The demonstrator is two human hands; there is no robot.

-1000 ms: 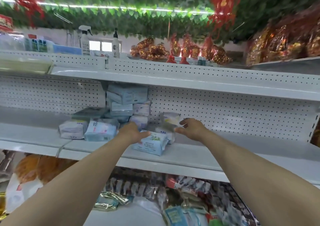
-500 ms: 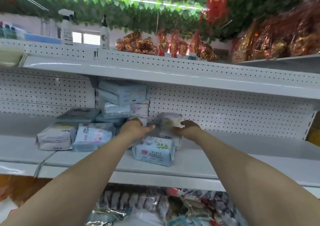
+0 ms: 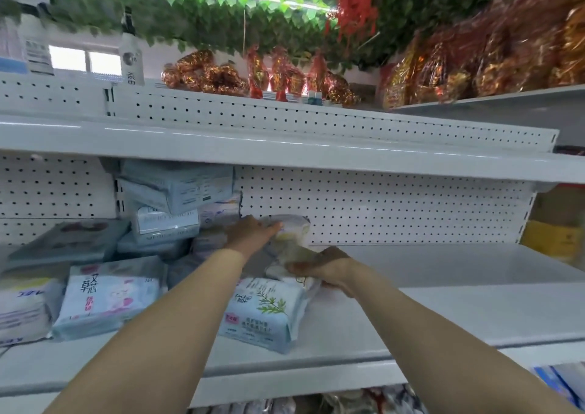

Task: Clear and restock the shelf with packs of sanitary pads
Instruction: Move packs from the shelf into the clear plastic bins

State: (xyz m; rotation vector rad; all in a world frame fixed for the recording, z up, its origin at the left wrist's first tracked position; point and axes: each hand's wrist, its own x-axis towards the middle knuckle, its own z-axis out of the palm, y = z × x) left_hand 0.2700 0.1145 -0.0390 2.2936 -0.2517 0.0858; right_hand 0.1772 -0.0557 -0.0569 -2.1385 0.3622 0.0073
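Observation:
Packs of sanitary pads crowd the left half of the white shelf (image 3: 443, 312). My left hand (image 3: 250, 234) reaches to the back and lies on a white and yellow pack (image 3: 292, 230) that stands against the pegboard. My right hand (image 3: 329, 269) grips a pale pack (image 3: 285, 268) lower down, just behind a blue pack with a green plant print (image 3: 262, 314) lying near the front. A blue and pink pack (image 3: 107, 296) lies to the left. Behind it rises a stack of pale blue packs (image 3: 174, 192).
The perforated back panel (image 3: 395, 207) closes the shelf behind. An upper shelf (image 3: 285, 154) overhangs the packs closely. Gold and red wrapped goods (image 3: 474, 58) sit above. A yellow box (image 3: 552, 239) stands past the shelf's right end. More goods lie on the shelf below.
The view has come closer to the shelf. My left hand has moved right onto the white and yellow pack. My right hand has dropped lower and taken hold of a pale pack.

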